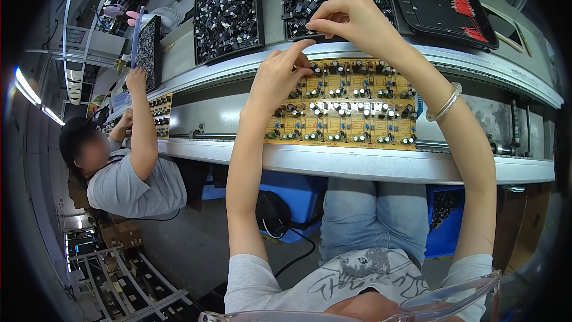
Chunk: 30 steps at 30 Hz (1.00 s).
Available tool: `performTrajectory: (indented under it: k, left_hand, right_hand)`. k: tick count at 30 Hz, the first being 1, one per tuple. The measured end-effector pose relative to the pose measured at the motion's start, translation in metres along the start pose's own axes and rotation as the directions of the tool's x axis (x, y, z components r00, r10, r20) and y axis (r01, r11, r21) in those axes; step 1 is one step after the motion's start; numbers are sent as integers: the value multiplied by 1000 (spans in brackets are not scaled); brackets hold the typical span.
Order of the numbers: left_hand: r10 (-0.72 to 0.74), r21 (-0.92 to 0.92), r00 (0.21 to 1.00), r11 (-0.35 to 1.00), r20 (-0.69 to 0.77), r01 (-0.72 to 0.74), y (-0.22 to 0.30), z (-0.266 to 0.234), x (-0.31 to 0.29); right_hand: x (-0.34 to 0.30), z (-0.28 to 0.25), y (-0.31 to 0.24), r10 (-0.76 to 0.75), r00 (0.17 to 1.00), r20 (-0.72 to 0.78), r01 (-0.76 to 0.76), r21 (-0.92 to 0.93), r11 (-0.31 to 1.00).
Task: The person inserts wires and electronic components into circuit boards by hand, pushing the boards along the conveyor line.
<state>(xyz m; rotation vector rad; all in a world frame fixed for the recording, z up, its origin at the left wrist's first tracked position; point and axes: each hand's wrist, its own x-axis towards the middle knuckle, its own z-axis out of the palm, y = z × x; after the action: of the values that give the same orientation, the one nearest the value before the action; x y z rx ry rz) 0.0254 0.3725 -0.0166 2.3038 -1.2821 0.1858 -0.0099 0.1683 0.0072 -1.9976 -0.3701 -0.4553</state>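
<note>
A yellow circuit board panel point(342, 123), filled with rows of small capacitors and other parts, lies on the metal conveyor line in front of me. My left hand point(275, 80) is at its far left corner, with the fingers curled and the thumb tip close to a black part there. What these fingers hold, if anything, is hidden. Above the panel's far edge, my right hand point(357, 27) is closed in a pinch by the near rim of a black tray point(390, 9) heaped with small black components. Anything between its fingertips is too small to make out.
Another tray of black parts point(228, 15) stands to the left; a black tray point(420, 15) with red pieces is at the right. The conveyor's metal rail point(357, 160) runs before my lap. A co-worker point(137, 173) works at further boards on the left. Blue bins point(292, 194) sit below.
</note>
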Motion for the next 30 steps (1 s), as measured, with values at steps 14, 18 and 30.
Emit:
performTrajectory:
  k: [14,18,30]
  left_hand:
    - [17,-34,1000,999,-26,-18,0,0,-1]
    - [28,-31,999,999,-18,-29,1,2,-1]
    - [181,42,977,983,-113,-177,-3,2,0]
  right_hand:
    - [1,2,2,-58,998,1,58,-53,997]
    - [1,1,2,-70,998,5,70,-59,996]
    - [-44,-19,-34,-5,960,281,39,-115,993]
